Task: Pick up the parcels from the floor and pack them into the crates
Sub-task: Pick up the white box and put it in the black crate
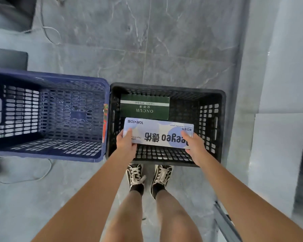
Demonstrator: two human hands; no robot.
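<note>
Head view: both hands, left hand and right hand, are gripping the ends of a wet-wipes parcel, keeping it level over the black crate just beyond them, likely for lowering beside a green box.

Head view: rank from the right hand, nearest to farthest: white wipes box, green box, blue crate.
1. White wipes box: gripped by the right hand at its right end, over the black crate.
2. Green box: inside that crate, beyond the wipes box.
3. Blue crate: far left, holding nothing visible.
</note>
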